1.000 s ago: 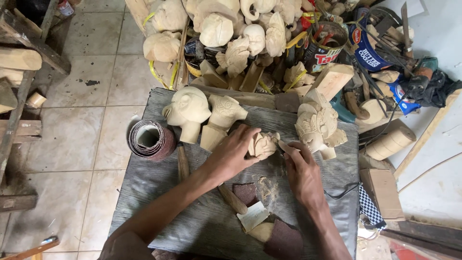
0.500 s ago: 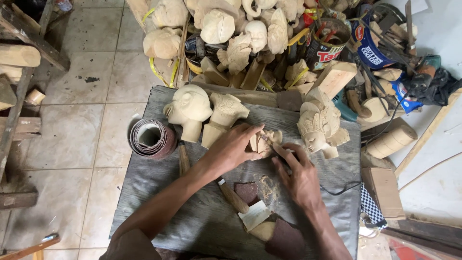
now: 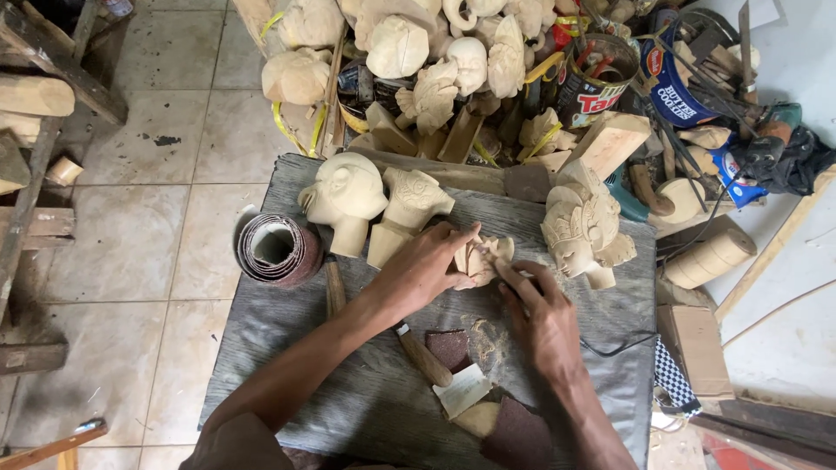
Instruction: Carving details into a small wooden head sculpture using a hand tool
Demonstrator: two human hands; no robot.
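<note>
Fingers of left hand and right hand clamped around small wooden carving.

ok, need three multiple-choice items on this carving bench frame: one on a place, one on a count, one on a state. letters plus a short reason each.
1. Where is the sandpaper roll?
A. left edge of the bench
B. between the hands
C. on the floor tiles

2. How many finished-looking carved heads stand on the bench?
A. one
B. three
C. six

3. What is the left hand doing?
A. resting flat
B. gripping the small carving
C. holding the sandpaper roll

Answers:
1 A, it sits by the bench's left edge.
2 B, a bald head, a second bust and a crowned head.
3 B, its fingers wrap the carving while the right hand works at it.
</note>
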